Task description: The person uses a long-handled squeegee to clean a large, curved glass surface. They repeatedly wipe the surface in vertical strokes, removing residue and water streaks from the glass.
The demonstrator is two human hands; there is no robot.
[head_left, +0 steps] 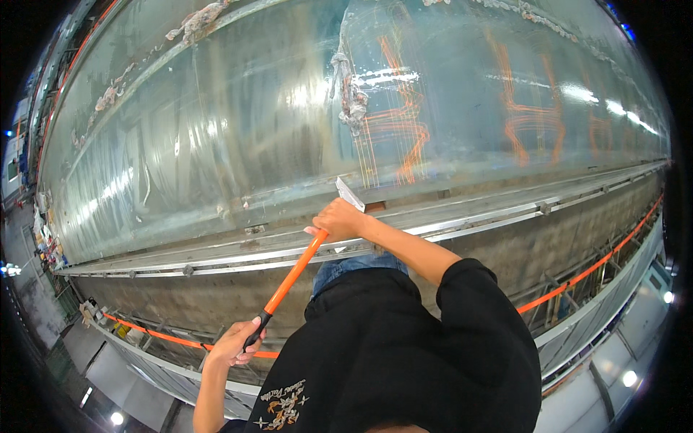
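Observation:
A long-handled scraper (294, 276) with an orange shaft slants across the front of my body. My left hand (232, 342) is wrapped round its black grip at the lower end. Higher up, my right hand (338, 219) closes round the shaft just below the head. The pale flat blade (349, 193) points away from me over the near edge of a wide, glossy, greenish surface (267, 144); whether it touches cannot be told. Beyond the blade, a crumpled greyish strip of residue (352, 101) clings to the surface.
More ragged residue (198, 22) lies along the far seams. A metal rail (447, 232) runs along the surface's near edge, close to my waist. Behind me is a walkway with an orange band (563, 289) along its side. Bright lamps reflect in the gloss.

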